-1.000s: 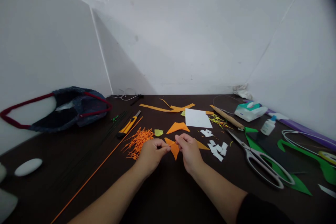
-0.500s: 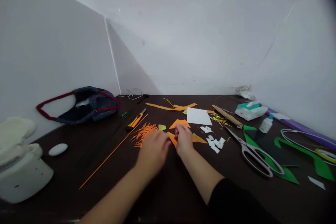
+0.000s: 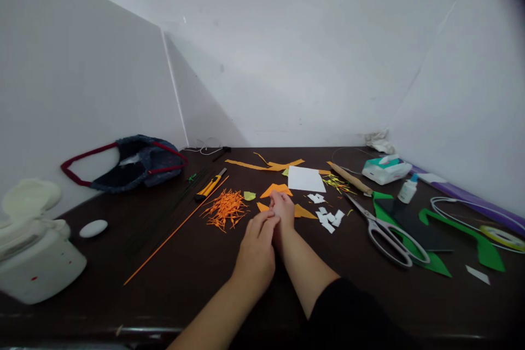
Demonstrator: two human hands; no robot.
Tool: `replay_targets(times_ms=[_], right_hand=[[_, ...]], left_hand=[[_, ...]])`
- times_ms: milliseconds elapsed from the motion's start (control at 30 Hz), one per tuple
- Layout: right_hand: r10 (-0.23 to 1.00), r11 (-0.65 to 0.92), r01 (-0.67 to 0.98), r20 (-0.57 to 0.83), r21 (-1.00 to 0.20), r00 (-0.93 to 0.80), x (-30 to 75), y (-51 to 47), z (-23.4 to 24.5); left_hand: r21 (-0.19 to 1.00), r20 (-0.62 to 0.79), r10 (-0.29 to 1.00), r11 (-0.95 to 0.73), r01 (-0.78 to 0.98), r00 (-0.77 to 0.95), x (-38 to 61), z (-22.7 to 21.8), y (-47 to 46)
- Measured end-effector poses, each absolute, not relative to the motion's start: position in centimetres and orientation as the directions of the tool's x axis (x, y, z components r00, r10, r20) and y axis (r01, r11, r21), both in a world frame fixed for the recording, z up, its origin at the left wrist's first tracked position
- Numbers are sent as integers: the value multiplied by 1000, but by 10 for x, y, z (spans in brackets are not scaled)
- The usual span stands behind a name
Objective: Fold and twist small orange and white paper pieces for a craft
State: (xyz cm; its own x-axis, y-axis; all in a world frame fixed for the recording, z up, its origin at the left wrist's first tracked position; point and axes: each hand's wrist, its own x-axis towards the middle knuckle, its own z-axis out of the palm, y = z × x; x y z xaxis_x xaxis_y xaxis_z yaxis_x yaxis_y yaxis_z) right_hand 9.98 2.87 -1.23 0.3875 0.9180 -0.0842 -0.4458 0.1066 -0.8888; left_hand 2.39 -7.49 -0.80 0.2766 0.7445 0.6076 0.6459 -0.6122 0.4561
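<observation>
My left hand (image 3: 257,246) is bent inward, its fingertips closed against the fingers of my right hand (image 3: 283,213). My right hand is also closed, in a pinch. Whatever the fingers hold is hidden or too small to name. Just beyond the hands lies a piece of orange paper (image 3: 275,190). Another orange piece (image 3: 305,212) sticks out to the right of my right hand. A heap of thin orange twisted bits (image 3: 226,208) lies left of the hands, beside a small yellow-green scrap (image 3: 249,196).
On the left are a cutter knife (image 3: 210,187), a long orange stick (image 3: 176,231), a denim bag (image 3: 139,167) and a white tub (image 3: 41,268). On the right are white paper squares (image 3: 328,220), scissors (image 3: 385,229), green paper (image 3: 488,251), a glue bottle (image 3: 407,190) and a tissue pack (image 3: 385,170).
My left hand has moved right and closed up to my right hand, uncovering more of the orange heap. My right hand stays pinched near the orange paper. The view has shifted slightly.
</observation>
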Motion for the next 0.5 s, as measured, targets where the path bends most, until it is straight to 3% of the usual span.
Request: replay_targets(times_ms=[233,367,500], right_hand=[[894,112,-484,-125,-868,431,103,32,-15],[911,78,-485,-135,-871,389,105,35,-17],[926,81,-472,-109,-878,362,105,36,-19]], left_hand=[[414,675,617,-771,483,406,37,-7,-84],[389,656,681,-674,627,325,37,0,-79],[334,627,651,-721,607,428,43,6,-85]])
